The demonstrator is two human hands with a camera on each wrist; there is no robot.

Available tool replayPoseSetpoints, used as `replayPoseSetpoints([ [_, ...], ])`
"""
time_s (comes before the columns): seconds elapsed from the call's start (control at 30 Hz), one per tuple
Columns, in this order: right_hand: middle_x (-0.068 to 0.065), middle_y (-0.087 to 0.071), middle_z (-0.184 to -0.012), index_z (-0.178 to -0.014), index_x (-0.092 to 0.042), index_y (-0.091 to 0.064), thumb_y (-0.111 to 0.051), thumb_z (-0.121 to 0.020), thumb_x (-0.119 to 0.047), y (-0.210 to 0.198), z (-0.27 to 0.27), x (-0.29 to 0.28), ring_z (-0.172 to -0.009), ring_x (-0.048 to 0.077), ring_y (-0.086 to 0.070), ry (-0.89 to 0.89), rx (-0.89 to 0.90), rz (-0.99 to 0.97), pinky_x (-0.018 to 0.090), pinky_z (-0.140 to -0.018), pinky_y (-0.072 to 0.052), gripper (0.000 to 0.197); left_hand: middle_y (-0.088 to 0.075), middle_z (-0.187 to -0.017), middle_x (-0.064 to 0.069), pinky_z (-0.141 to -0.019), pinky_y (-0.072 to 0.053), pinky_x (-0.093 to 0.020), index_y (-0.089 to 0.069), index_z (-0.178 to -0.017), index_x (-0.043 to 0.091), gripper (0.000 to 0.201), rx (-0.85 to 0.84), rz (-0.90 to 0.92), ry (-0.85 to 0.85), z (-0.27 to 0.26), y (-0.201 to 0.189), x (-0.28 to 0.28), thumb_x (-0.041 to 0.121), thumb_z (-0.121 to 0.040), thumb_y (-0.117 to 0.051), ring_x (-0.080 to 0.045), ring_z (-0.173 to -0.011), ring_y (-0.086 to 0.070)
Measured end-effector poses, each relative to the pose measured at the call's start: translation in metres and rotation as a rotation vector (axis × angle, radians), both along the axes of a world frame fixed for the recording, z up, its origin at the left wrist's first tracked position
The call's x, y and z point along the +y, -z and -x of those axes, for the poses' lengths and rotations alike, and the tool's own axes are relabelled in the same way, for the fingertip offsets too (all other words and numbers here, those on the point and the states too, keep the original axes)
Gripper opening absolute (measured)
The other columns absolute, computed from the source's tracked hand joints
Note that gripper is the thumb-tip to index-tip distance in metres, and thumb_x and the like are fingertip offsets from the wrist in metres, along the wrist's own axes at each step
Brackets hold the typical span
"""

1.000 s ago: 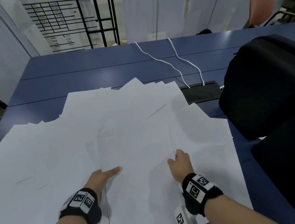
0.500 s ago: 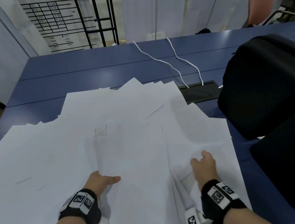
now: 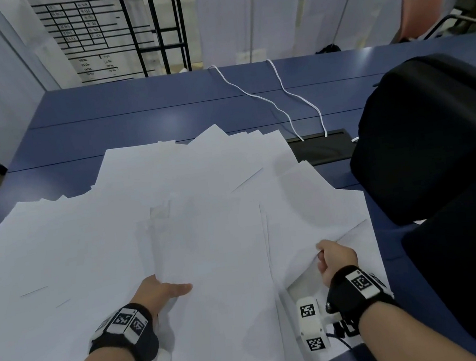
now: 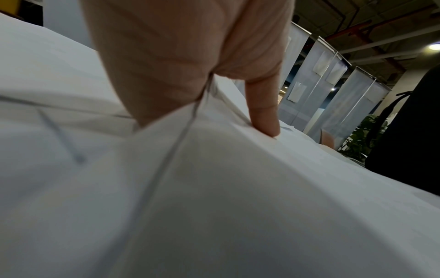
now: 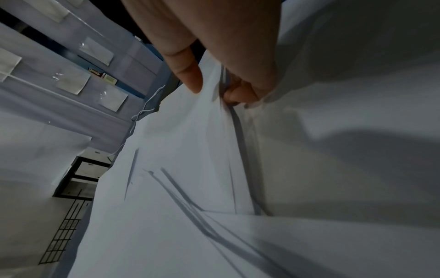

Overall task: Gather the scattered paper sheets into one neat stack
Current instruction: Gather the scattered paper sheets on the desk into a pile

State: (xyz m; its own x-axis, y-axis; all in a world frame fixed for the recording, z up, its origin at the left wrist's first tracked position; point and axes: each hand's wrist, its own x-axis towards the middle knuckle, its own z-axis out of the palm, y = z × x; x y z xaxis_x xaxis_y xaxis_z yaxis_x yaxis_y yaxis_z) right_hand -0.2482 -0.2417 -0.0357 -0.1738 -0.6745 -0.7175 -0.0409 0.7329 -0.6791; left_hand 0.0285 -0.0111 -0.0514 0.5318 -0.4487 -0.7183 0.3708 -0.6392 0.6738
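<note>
Paper sheets lie fanned and overlapping across the near half of the blue tabletop, reaching from the left edge of the view almost to the right tabletop edge. No neat stack; corners stick out at the far side.

Left hand: thumb lies on top of a central bundle of sheets, the other fingers hidden under its left edge. Left wrist view shows the sheet edge running into the crook between thumb and palm, so the hand grips that bundle.

Right hand: fingers curled and clamped on the near edge of the right-side sheets. Right wrist view shows the thumb on one face and fingers on the other, several sheet edges pinched between them, the paper lifted and bowed near the grip.

Both wrists carry black bands with white marker tags.

A black backpack sits at the right on the tabletop, just beside the sheets. Two white cables run from the far edge into a black cable tray near the far right corner of the paper.
</note>
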Motion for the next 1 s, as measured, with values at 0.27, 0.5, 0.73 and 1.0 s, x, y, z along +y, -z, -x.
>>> replayPoseSetpoints([
  [0.27, 0.004, -0.045, -0.064, -0.069, -0.008, -0.048, -0.071, -0.082, -0.011, 0.017, -0.01, -0.017, -0.054, 0.017, -0.04, -0.121, 0.043, 0.037, 0.025, -0.052, -0.035, 0.027, -0.073, -0.099, -0.018, -0.097, -0.049, -0.049, -0.064, -0.11, -0.003, 0.059, 0.007, -0.023, 0.004, 0.005, -0.01, -0.001, 0.003, -0.057, -0.09, -0.036, -0.096, -0.067],
  [0.5, 0.011, -0.048, -0.071, -0.069, -0.002, -0.049, -0.064, -0.085, -0.011, 0.02, -0.008, -0.029, -0.059, 0.024, -0.044, -0.182, 0.164, 0.087, 0.033, -0.068, -0.043, 0.023, -0.073, -0.101, -0.015, -0.096, -0.049, -0.05, -0.063, -0.112, 0.0, 0.086, 0.017, 0.01, 0.003, 0.001, -0.003, 0.002, 0.019, -0.034, -0.093, -0.035, -0.098, -0.067],
  [0.73, 0.013, -0.051, -0.086, -0.107, 0.005, -0.048, -0.052, -0.092, -0.012, 0.002, 0.003, -0.026, -0.086, 0.029, -0.052, -0.237, 0.274, 0.232, 0.041, -0.084, -0.048, 0.024, -0.073, -0.102, -0.015, -0.095, -0.05, -0.051, -0.063, -0.112, 0.002, 0.097, 0.005, 0.002, 0.028, -0.004, 0.005, 0.004, 0.027, -0.025, -0.097, -0.035, -0.098, -0.068],
  [1.0, 0.006, -0.06, -0.097, -0.108, -0.003, -0.049, -0.049, -0.094, -0.003, -0.122, 0.014, -0.027, -0.087, 0.019, -0.058, -0.285, 0.261, 0.843, 0.021, -0.079, -0.046, 0.014, -0.074, -0.102, -0.012, -0.096, -0.051, -0.048, -0.064, -0.112, 0.002, 0.088, 0.014, 0.054, 0.051, -0.001, -0.001, 0.003, 0.024, -0.034, -0.096, -0.031, -0.098, -0.069],
])
